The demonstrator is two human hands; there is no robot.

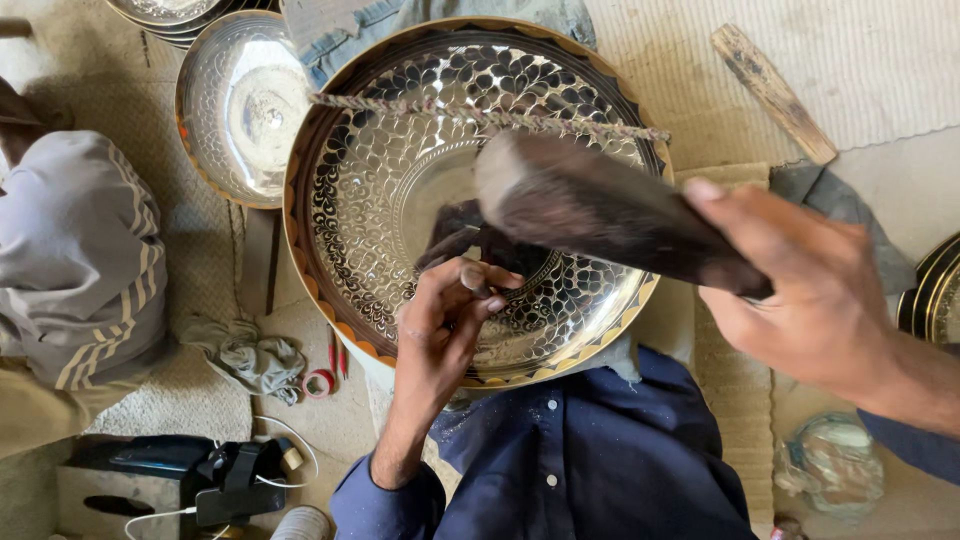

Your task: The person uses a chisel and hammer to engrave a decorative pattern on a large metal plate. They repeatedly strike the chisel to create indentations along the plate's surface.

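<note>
A large round engraved metal tray with a dark patterned rim leans against my lap. My left hand rests on its lower part and pinches a thin metal punch against the surface. My right hand grips a dark wooden mallet, raised and blurred above the tray's middle. A braided cord stretches across the tray's upper part.
A smaller shiny metal bowl lies at the upper left, with stacked plates behind. A wooden stick rests on the mat at the upper right. A crumpled rag, tape roll and another person's knee are left.
</note>
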